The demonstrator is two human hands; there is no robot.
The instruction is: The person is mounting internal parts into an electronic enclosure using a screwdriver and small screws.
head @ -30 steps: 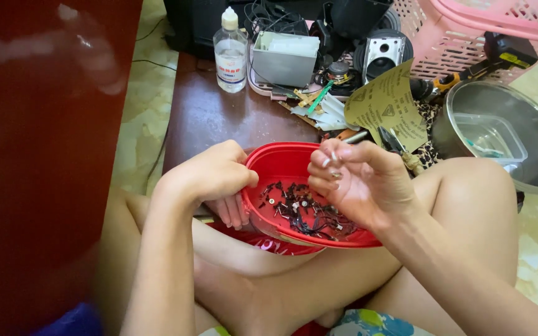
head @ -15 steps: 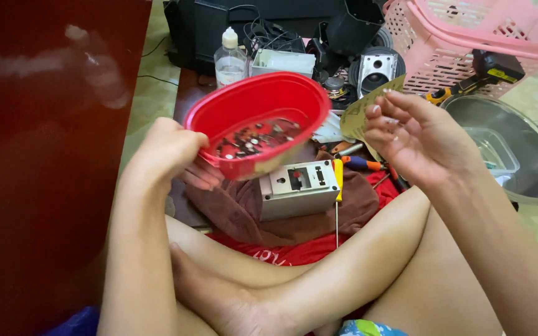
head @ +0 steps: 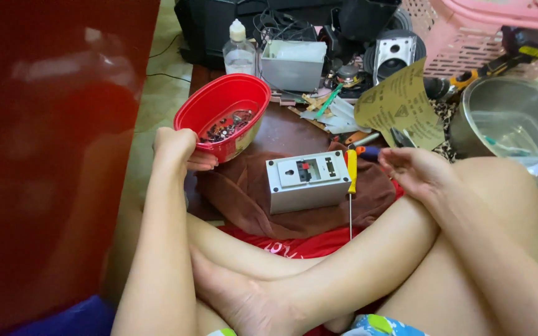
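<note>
Here, far left in my view, a glossy red panel point(head: 45, 155) fills the side of the scene. Just right of it my left hand point(head: 179, 149) grips the near rim of a red bowl point(head: 222, 112), fingers curled under the edge, the bowl tilted so its opening faces right and toward me. A dark pile of small parts point(head: 226, 126) lies in its low side. Beyond the bowl, far back, stands a clear bottle point(head: 239, 50) with a white cap, and right of that an open grey box point(head: 292, 62).

Near the middle, a small grey box point(head: 307, 180) rests on a brown cloth point(head: 238, 193), its top face showing slots and a red and black piece. A yellow-handled screwdriver point(head: 351, 180) lies touching its right side, shaft pointing toward me.

Right of that, my right hand point(head: 415, 171) sits above my knee, fingers loosely bent and pinched close; I cannot tell whether they hold anything. Behind it is a sheet of sandpaper point(head: 400, 102), a small speaker point(head: 393, 56), then a steel bowl point(head: 505, 124) and a pink basket point(head: 487, 31) at far right.
</note>
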